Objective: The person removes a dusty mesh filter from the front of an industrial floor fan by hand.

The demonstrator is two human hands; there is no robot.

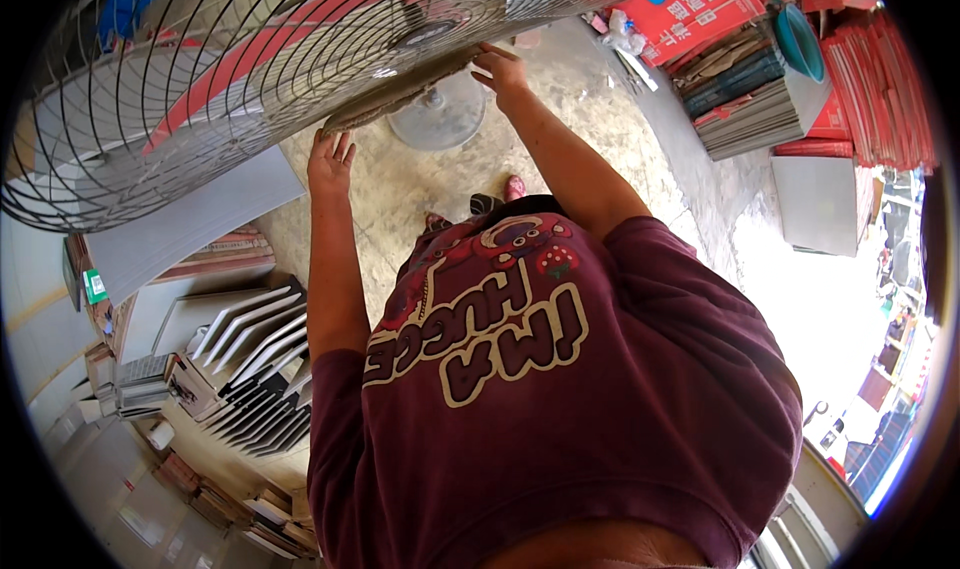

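A large fan with a black wire guard [230, 89] and red blades [270, 54] fills the upper left, tilted above the floor. Along its near lower edge runs a grey, dusty-looking rim [400, 94]. My left hand [330, 161] grips this rim at its left part, fingertips up against it and partly hidden behind the edge. Farther right, my right hand [500, 71] has its fingers hooked onto the same rim. Below and behind the guard, the fan's round grey base [437, 121] rests on the floor.
Slotted racks of pale boards [255, 344] stand at the left, near a grey panel [200, 219]. At the right are red cartons [690, 14], stacked red sheets [875, 94], a teal basin [797, 44] and a white box [818, 201]. Bright light comes from the right.
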